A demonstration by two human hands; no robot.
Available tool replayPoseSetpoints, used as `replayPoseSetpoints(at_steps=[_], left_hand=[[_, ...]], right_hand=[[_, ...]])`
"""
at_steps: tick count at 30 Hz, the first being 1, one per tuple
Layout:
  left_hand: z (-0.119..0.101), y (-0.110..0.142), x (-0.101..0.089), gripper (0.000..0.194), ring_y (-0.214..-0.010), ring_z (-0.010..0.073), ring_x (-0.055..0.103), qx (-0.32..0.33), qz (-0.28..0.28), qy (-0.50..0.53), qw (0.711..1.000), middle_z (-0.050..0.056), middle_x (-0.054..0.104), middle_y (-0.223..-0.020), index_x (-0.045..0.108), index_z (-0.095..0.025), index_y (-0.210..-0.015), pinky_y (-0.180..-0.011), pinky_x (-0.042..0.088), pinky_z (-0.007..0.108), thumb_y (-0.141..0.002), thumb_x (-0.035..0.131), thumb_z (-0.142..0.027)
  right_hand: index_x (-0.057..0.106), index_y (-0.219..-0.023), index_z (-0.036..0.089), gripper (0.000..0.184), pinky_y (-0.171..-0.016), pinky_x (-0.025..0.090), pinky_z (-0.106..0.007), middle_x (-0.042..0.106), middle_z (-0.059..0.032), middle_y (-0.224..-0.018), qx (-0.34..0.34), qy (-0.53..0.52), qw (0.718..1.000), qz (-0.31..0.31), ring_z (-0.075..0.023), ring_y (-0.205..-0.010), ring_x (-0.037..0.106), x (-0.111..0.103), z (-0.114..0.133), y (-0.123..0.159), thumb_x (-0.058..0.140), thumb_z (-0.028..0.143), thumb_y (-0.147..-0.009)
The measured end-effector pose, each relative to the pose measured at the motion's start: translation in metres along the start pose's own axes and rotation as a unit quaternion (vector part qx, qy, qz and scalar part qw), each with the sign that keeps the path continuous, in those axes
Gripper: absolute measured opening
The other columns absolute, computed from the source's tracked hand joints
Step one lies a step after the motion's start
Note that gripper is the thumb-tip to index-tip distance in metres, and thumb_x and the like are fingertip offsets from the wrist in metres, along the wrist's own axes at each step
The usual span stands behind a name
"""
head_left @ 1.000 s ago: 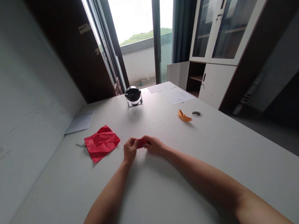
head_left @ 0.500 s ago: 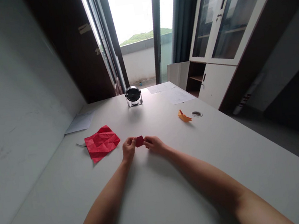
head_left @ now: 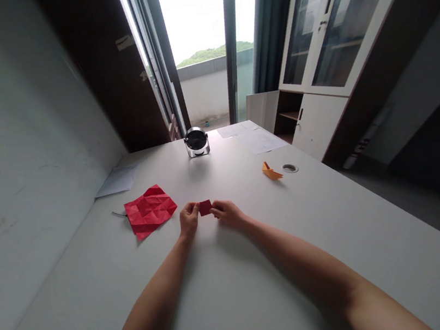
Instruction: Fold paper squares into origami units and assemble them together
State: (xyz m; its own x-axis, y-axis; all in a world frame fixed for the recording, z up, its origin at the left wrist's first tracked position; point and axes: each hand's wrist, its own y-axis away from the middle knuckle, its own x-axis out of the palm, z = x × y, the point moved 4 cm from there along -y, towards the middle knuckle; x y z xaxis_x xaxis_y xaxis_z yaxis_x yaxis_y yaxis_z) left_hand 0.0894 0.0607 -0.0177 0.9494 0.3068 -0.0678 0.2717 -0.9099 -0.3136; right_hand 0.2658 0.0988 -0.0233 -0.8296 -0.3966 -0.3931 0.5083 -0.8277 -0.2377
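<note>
Between my two hands is a small dark red square of folded paper (head_left: pixel 205 207), held just above the table. My left hand (head_left: pixel 189 218) pinches its left edge between thumb and fingers. At the right edge, my right hand (head_left: pixel 227 212) grips it with curled fingers. To the left of my hands lies a larger red sheet of paper (head_left: pixel 151 210), spread out and covered in creases. An orange folded paper boat (head_left: pixel 271 170) rests on the table off to the right.
A roll of tape (head_left: pixel 290 168) lies beside the orange boat. A round black device on a metal stand (head_left: pixel 196 141) stands at the back of the white table (head_left: pixel 231 295). Papers (head_left: pixel 261 140) lie at the far right, another sheet (head_left: pixel 117 180) by the left wall.
The small red paper has tilted slightly and looks squarer between my fingers. Both hands keep their grip and have barely moved.
</note>
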Motion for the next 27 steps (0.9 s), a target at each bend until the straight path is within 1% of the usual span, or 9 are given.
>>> replayPoseSetpoints(at_steps=[4, 8, 10, 11, 13, 15, 18, 21, 27], left_hand=[[0.001, 0.0, 0.0, 0.032, -0.069, 0.0145, 0.06, -0.005, 0.004, 0.006, 1.0, 0.003, 0.068, -0.077, 0.069, -0.016, -0.09, -0.065, 0.046, 0.024, -0.087, 0.065, -0.048], [0.002, -0.001, 0.001, 0.032, -0.069, 0.015, 0.06, -0.001, 0.011, -0.003, 1.0, 0.003, 0.067, -0.076, 0.069, -0.016, -0.088, -0.065, 0.046, 0.025, -0.088, 0.064, -0.048], [-0.001, 0.0, 0.0, 0.031, -0.071, 0.0162, 0.061, 0.009, 0.01, -0.016, 1.0, 0.003, 0.068, -0.077, 0.069, -0.017, -0.088, -0.066, 0.047, 0.026, -0.089, 0.062, -0.047], [-0.004, 0.001, 0.0, 0.03, -0.073, 0.0171, 0.062, 0.021, 0.009, -0.033, 0.999, 0.004, 0.068, -0.079, 0.069, -0.017, -0.089, -0.067, 0.047, 0.027, -0.09, 0.061, -0.046], [-0.015, 0.004, 0.0, 0.027, -0.076, 0.0186, 0.063, 0.06, 0.009, -0.098, 0.993, 0.005, 0.069, -0.083, 0.07, -0.019, -0.089, -0.071, 0.048, 0.029, -0.092, 0.06, -0.043], [-0.028, 0.009, 0.002, 0.022, -0.075, 0.0189, 0.061, 0.106, 0.013, -0.187, 0.977, 0.005, 0.068, -0.083, 0.071, -0.021, -0.088, -0.071, 0.045, 0.029, -0.093, 0.059, -0.039], [-0.042, 0.015, 0.006, 0.019, -0.071, 0.0183, 0.058, 0.147, 0.032, -0.274, 0.95, 0.005, 0.066, -0.082, 0.071, -0.023, -0.088, -0.067, 0.041, 0.028, -0.095, 0.058, -0.034], [-0.047, 0.019, 0.012, 0.018, -0.073, 0.0182, 0.058, 0.169, 0.058, -0.306, 0.935, 0.005, 0.065, -0.083, 0.071, -0.023, -0.089, -0.068, 0.04, 0.028, -0.096, 0.057, -0.032], [-0.046, 0.019, 0.013, 0.018, -0.074, 0.0175, 0.059, 0.169, 0.074, -0.296, 0.937, 0.005, 0.066, -0.086, 0.072, -0.023, -0.093, -0.07, 0.042, 0.028, -0.097, 0.055, -0.028]], right_hand=[[0.058, -0.076, 0.02, 0.022, -0.059, 0.04, -0.022, 0.064, 0.0016, -0.068, -0.002, -0.003, 1.0, -0.021, -0.012, -0.059, 0.054, -0.001, -0.003, -0.001, 0.058, 0.038, -0.088], [0.058, -0.076, 0.02, 0.021, -0.058, 0.039, -0.022, 0.063, 0.0023, -0.067, -0.007, 0.006, 1.0, -0.018, -0.0118, -0.059, 0.052, 0.0, -0.004, -0.001, 0.058, 0.038, -0.088], [0.061, -0.082, 0.02, 0.017, -0.058, 0.039, -0.023, 0.062, 0.0029, -0.068, -0.012, 0.014, 0.999, -0.028, -0.012, -0.059, 0.051, 0.0, -0.004, -0.001, 0.06, 0.037, -0.087], [0.062, -0.088, 0.021, 0.015, -0.058, 0.039, -0.023, 0.062, 0.0032, -0.069, -0.014, 0.015, 0.999, -0.038, -0.0122, -0.06, 0.052, 0.0, -0.004, -0.002, 0.061, 0.036, -0.086], [0.064, -0.102, 0.023, 0.02, -0.061, 0.042, -0.024, 0.064, 0.0032, -0.074, -0.018, 0.007, 0.998, -0.056, -0.0131, -0.062, 0.054, -0.002, -0.003, -0.002, 0.062, 0.035, -0.086], [0.064, -0.108, 0.025, 0.023, -0.065, 0.045, -0.025, 0.066, 0.0019, -0.079, -0.023, -0.001, 0.997, -0.069, -0.0144, -0.068, 0.058, -0.003, -0.002, -0.002, 0.062, 0.034, -0.087], [0.068, -0.101, 0.025, 0.016, -0.071, 0.048, -0.027, 0.068, -0.0017, -0.086, -0.049, 0.012, 0.996, -0.079, -0.0159, -0.075, 0.061, -0.005, 0.003, -0.001, 0.06, 0.033, -0.09], [0.07, -0.093, 0.022, 0.016, -0.073, 0.049, -0.029, 0.067, -0.0044, -0.091, -0.077, 0.03, 0.994, -0.076, -0.0158, -0.076, 0.061, -0.006, 0.009, 0.001, 0.059, 0.034, -0.093], [0.071, -0.087, 0.022, 0.016, -0.071, 0.049, -0.028, 0.066, -0.0041, -0.088, -0.093, 0.035, 0.992, -0.079, -0.0147, -0.072, 0.06, -0.007, 0.011, 0.002, 0.06, 0.032, -0.094]])
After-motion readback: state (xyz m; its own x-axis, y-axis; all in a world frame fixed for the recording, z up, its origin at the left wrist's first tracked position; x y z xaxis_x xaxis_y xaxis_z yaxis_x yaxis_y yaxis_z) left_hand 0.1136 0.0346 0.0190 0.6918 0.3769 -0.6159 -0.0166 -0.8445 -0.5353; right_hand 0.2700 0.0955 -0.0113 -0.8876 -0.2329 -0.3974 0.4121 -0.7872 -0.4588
